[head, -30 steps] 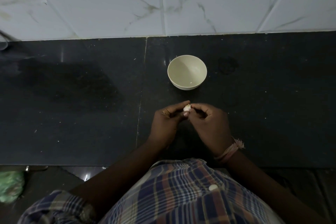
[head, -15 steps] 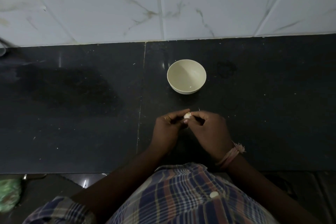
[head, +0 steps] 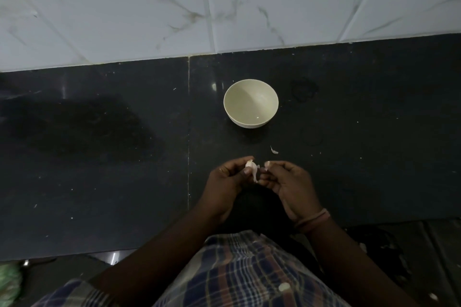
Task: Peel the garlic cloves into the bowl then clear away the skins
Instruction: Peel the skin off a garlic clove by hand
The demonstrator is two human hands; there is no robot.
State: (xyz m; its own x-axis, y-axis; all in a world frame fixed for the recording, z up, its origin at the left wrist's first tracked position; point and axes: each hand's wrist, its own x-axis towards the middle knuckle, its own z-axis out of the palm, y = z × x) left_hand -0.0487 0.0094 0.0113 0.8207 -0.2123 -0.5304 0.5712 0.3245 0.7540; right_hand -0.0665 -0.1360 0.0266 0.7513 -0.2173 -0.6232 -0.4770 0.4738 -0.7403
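Observation:
My left hand [head: 228, 182] pinches a pale garlic clove [head: 251, 166] between thumb and fingers; a strip of skin hangs down from it. My right hand [head: 287, 182] sits just to the right of the clove, fingers curled, thumb and forefinger pinching what looks like a tiny bit of skin at their tips. A cream bowl [head: 251, 103] stands on the black counter beyond my hands, and I see no cloves inside it. One small flake of garlic skin [head: 274, 150] lies on the counter between the bowl and my right hand.
The black stone counter [head: 99, 157] runs back to a white marble-tiled wall [head: 224, 2]. A seam splits the counter left of the bowl. Something green [head: 8, 281] shows at the lower left, below the counter's front edge.
My hands have drawn slightly apart, and a strip of skin now hangs off the clove. A flake of skin has appeared on the counter near the bowl.

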